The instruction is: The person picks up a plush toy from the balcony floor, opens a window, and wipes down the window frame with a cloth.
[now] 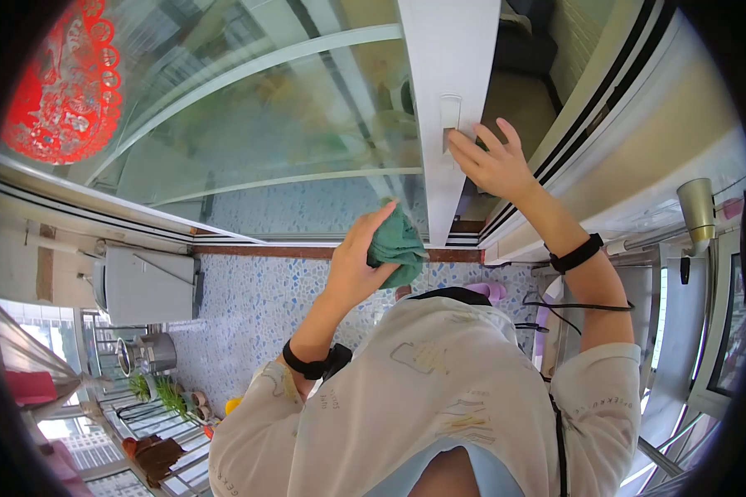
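A crumpled green cloth (396, 248) is gripped in my left hand (358, 263), just in front of the lower edge of a glass sliding door panel (290, 124). My right hand (497, 166) is raised to the door's white upright frame (452, 50). Its fingertips touch the recessed door handle (449, 116), and the other fingers are spread apart. Black bands circle both of my wrists.
A red paper-cut decoration (62, 91) hangs on the glass. Below run the door track and a speckled blue floor (249, 290). A grey-white cabinet-like appliance (145, 286) stands left, above potted plants (170, 398). At right are a metal cylinder (696, 207) and a dark cable.
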`<state>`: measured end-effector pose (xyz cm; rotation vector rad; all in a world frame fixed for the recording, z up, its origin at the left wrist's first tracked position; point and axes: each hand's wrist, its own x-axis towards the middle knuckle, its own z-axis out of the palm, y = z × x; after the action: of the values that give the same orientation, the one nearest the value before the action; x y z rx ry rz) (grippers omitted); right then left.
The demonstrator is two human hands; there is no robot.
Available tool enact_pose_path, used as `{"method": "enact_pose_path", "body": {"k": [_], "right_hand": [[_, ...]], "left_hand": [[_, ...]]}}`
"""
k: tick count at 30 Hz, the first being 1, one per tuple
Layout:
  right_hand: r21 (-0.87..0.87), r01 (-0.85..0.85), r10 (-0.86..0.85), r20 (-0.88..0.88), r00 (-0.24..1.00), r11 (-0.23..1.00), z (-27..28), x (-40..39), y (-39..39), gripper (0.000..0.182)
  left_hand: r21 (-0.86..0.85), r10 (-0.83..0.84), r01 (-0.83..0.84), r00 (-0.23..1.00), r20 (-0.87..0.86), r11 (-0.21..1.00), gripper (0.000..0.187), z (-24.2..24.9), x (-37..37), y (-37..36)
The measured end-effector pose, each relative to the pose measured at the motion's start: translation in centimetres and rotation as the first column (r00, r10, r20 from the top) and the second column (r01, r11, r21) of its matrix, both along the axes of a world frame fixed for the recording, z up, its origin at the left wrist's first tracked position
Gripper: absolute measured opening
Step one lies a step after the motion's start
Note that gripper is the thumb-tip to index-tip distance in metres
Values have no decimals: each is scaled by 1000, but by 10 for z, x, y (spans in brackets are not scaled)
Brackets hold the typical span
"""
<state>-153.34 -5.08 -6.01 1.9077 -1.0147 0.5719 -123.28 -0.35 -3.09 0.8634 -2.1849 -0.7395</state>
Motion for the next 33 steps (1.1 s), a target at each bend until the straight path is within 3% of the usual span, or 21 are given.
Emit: {"method": "enact_pose_path", "body": {"k": [3, 10, 16, 18, 21, 33], "right_hand": [[-55, 0, 2, 33, 999, 998, -4, -2, 0, 11], [-53, 56, -55, 10, 998, 997, -2, -13, 6, 13], [-112, 110, -102, 75, 992, 988, -7, -20, 11, 15], [-121, 130, -121, 80, 989, 984, -7, -23, 15, 16], [-119, 155, -146, 85, 986, 981, -6, -30, 22, 19], [-98, 299, -290, 97, 952, 949, -6, -62, 47, 23]], "left_hand": [[71, -4, 6, 1000, -23, 997, 78, -1, 5, -19], [55, -28, 30, 999, -44, 998, 76, -3, 14, -41], [147, -22, 29, 999, -47, 989, 75, -6, 27, -49], [28, -17, 19, 995, -95, 999, 78, -9, 30, -52], [10, -19, 19, 997, -69, 1000, 78, -5, 33, -53], [73, -85, 91, 994, -75, 993, 74, -3, 36, -57]]}}
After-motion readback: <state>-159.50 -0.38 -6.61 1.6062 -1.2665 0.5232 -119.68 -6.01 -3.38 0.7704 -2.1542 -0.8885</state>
